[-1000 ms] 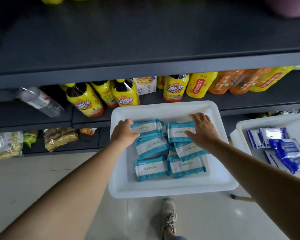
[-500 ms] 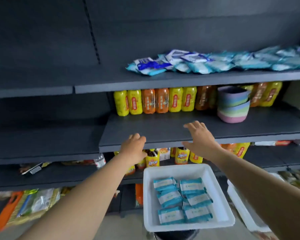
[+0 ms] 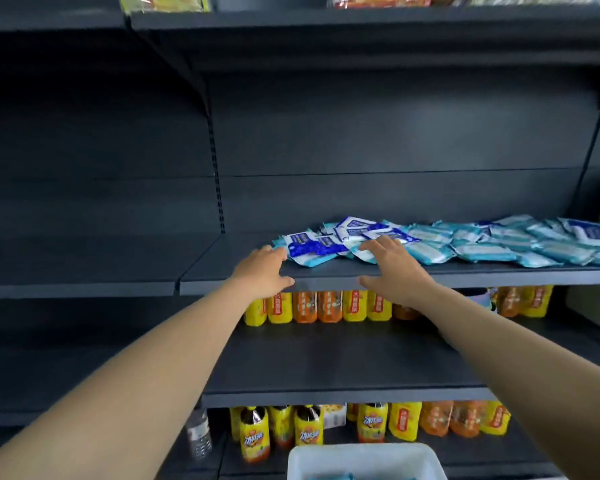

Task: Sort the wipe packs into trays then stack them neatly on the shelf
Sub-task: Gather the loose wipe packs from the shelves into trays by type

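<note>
Reaching up, we have our left hand [image 3: 262,271] and right hand [image 3: 394,268] spread, fingers released, touching the loose wipe packs [image 3: 430,242] on the shelf [image 3: 326,277] at 12 o'clock. Best gather one colour only; the tray [image 3: 364,460] waits at 6 o'clock.

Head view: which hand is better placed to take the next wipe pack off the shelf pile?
Probably right: the right hand already lies on the wipe packs, while the left hand only reaches the pile's left edge.
</note>
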{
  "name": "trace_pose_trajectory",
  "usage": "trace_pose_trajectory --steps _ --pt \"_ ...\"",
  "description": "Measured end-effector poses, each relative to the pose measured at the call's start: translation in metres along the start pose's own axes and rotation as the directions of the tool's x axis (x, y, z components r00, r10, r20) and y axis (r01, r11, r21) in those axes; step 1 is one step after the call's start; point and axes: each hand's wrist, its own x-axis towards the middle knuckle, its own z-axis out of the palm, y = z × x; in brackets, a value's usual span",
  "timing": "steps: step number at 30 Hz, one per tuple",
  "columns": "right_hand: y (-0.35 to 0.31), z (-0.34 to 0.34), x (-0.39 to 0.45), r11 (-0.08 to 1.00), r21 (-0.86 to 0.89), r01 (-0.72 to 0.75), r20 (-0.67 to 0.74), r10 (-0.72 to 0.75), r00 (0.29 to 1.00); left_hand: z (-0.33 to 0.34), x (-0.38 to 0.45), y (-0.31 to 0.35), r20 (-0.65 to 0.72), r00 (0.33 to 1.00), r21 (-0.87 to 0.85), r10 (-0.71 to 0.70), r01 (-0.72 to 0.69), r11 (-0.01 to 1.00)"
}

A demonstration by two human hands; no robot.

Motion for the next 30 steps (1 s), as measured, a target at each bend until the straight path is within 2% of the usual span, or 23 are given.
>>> trace_pose_trajectory --steps 7,15,19,27,30 --pt "0.046 0.002 0.079 0.999 -0.006 -0.039 0.064 0.039 0.997 -0.004 0.078 -0.006 0.032 0.994 -0.055 -0.1 0.102 0.993" --pt "0.075 0.052 0.147 0.966 0.155 -0.206 0.213 0.172 0.962 0.032 0.159 -0.023 0.142 0.984 -0.141 -0.112 0.132 0.981" --pt "0.082 0.078 0.182 0.953 0.16 -0.256 0.277 0.206 0.939 0.048 0.205 -0.039 0.199 0.976 -0.191 -0.084 0.123 0.974" --pt "0.075 0.105 0.235 0.895 0.135 -0.424 0.376 0.35 0.858 0.059 0.262 -0.061 0.424 0.905 -0.296 0.026 0.111 0.949" --pt "0.074 0.105 0.246 0.84 0.132 -0.526 0.439 0.426 0.791 0.059 0.275 -0.062 0.488 0.872 -0.273 0.051 0.097 0.957"
